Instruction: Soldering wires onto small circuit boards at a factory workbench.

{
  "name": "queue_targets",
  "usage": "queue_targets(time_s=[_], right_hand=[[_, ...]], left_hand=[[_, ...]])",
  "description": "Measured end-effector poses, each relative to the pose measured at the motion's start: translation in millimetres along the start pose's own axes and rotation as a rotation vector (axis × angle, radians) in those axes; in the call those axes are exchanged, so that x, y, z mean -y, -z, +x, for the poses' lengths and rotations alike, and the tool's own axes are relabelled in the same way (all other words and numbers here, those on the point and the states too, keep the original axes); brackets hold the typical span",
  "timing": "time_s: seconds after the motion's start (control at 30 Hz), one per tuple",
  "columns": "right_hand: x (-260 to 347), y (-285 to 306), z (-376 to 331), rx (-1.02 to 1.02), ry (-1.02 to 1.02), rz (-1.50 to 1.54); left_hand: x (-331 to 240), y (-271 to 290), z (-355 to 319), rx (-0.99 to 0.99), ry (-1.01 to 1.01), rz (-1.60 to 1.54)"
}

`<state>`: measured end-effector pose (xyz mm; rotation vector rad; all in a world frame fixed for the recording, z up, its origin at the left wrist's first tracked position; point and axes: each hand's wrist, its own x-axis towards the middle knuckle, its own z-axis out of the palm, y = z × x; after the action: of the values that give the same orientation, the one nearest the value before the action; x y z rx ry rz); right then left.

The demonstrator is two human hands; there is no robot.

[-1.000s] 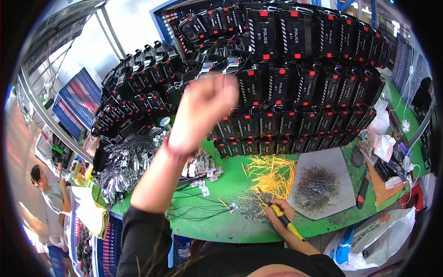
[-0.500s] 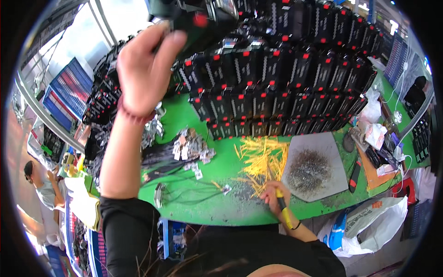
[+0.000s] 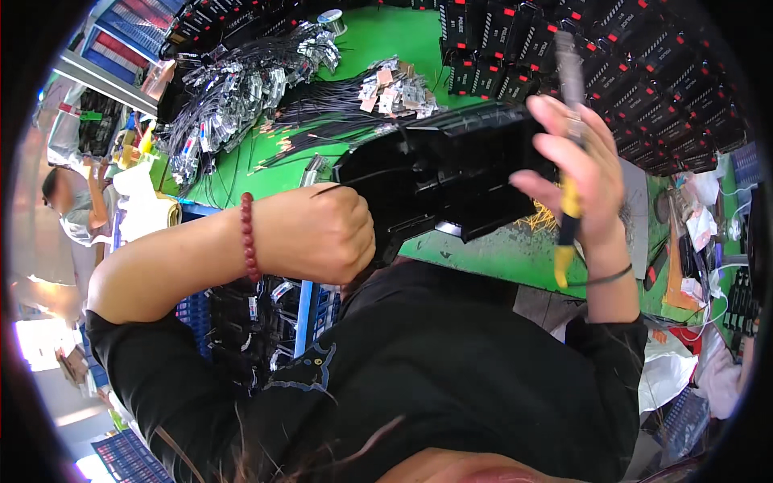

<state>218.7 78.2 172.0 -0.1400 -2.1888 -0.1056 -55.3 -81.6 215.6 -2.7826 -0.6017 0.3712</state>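
Note:
My left hand [image 3: 322,233] is closed on the near left end of a glossy black plastic housing [image 3: 475,173], whose hollow inside faces up. A thin black wire shows by the fingers. At the housing's far right end is my right hand [image 3: 584,169], with a soldering iron [image 3: 568,213] held in it. The iron has a yellow and black handle and a grey metal barrel pointing away from me. The right fingers are spread around the housing's end; whether they touch it I cannot tell.
Black wires with small metal plates [image 3: 394,88] lie on the green table [image 3: 382,36], beside a bundle of wired parts [image 3: 233,105] and a solder spool [image 3: 331,22]. Stacked black housings [image 3: 660,80] fill the back right. Yellow strips [image 3: 541,216] lie behind the housing.
My left hand has come down from the upper left, bringing a black housing in front of me. The right hand has risen from the table with the soldering iron. My view has shifted.

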Motion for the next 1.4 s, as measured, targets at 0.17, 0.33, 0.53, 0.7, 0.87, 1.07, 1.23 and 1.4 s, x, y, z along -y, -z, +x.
queue_targets(time_s=[0.17,0.33,0.53,0.7,0.87,1.07,1.23,1.4], right_hand=[[-12,-31,-6,0.251,0.031,-0.098],[17,-33,-10,0.262,0.031,-0.094],[19,-34,-18,0.357,-0.063,-0.097],[-4,-37,-26,0.344,-0.214,-0.012],[-39,-71,-16,0.204,-0.017,-0.058],[-83,-110,-13,0.083,0.171,-0.112],[-82,-123,-27,0.022,0.195,-0.034],[-65,-123,-57,0.016,-0.212,0.043]], left_hand=[[3,-27,4,0.134,0.085,-0.169],[11,-55,15,0.074,0.477,-0.421],[8,-86,55,-0.266,0.645,-0.813],[-5,-82,65,-0.502,0.938,-1.246],[4,-108,71,-0.777,1.012,-0.948],[11,-151,93,-0.704,1.052,-0.471],[-11,-169,115,-0.701,1.101,-0.745],[-15,-184,127,-0.753,1.068,-0.835]])
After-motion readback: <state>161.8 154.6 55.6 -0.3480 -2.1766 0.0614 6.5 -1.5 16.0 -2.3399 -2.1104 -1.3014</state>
